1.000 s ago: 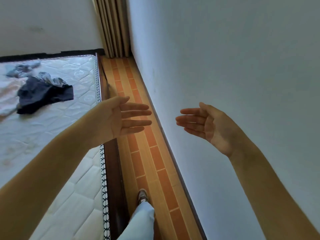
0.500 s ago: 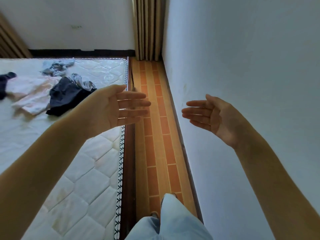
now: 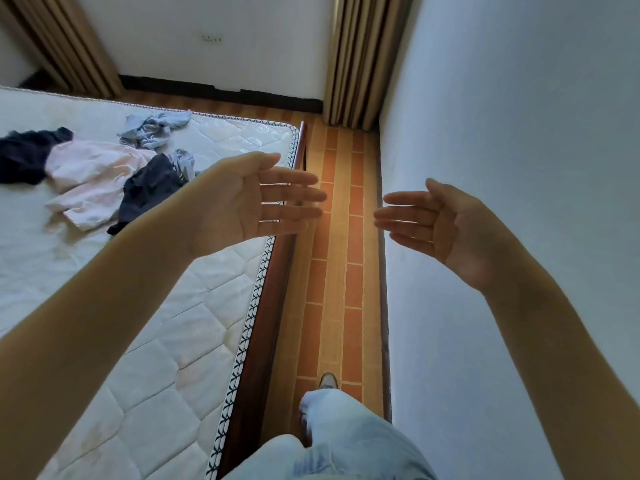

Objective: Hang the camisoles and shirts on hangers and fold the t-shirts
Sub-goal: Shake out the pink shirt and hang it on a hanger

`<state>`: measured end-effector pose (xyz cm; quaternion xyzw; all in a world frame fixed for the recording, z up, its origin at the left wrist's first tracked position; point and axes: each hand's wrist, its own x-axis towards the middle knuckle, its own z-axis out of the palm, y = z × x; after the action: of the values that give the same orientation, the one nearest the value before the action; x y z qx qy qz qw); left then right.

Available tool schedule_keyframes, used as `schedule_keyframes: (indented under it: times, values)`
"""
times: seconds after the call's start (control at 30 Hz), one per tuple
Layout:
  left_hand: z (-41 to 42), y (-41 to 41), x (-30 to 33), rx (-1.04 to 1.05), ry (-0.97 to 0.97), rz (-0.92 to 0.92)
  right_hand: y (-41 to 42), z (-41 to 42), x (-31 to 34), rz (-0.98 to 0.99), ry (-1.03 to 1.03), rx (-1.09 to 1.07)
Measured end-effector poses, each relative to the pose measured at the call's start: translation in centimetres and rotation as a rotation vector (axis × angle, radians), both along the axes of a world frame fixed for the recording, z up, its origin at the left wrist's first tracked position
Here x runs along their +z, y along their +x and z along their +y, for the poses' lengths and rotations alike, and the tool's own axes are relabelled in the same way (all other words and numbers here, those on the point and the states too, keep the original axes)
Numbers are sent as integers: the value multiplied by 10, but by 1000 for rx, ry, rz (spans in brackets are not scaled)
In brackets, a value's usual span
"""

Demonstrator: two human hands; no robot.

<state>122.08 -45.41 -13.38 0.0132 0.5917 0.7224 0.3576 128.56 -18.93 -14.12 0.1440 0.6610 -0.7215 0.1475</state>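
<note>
- The clothes [image 3: 104, 178] lie in 1 loose heap on the far left of the mattress [image 3: 180, 341], well away from both hands — dumped there unsorted, by the look of it, and waiting to be picked through.
- Count them: 1 pale pink garment [image 3: 93, 174], 1 crumpled grey-blue piece [image 3: 152, 129], and 2 dark pieces — 1 at the left edge [image 3: 24, 154], 1 just beside the pink [image 3: 149, 188]. Which are camisoles, shirts or t-shirts I cannot tell.
- 0 hangers in view.
- 2 hands up, both empty: left hand [image 3: 249, 199] over the bed's edge, right hand [image 3: 446, 223] near the wall [image 3: 519, 133], fingers straight, palms facing each other.
- Below, 1 leg in light jeans [image 3: 346, 434] and 1 shoe [image 3: 328, 381] on the narrow strip of floor [image 3: 332, 271] — my read is the work has not begun.
</note>
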Motion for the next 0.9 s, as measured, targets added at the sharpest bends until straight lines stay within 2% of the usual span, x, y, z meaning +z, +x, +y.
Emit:
schedule_keyframes:
  times: [0.2, 0.53, 0.7, 0.9]
  values:
    - [27, -90, 3, 49, 31, -5, -103, 29, 6, 7, 14, 22]
    - [33, -253, -13, 64, 8, -5, -275, 30, -5, 9, -5, 56]
    - [29, -357, -9, 46, 0, 19, -374, 22, -2, 30, -22, 26]
    - [36, -457, -1, -13, -24, 19, -456, 21, 5, 35, -56, -35]
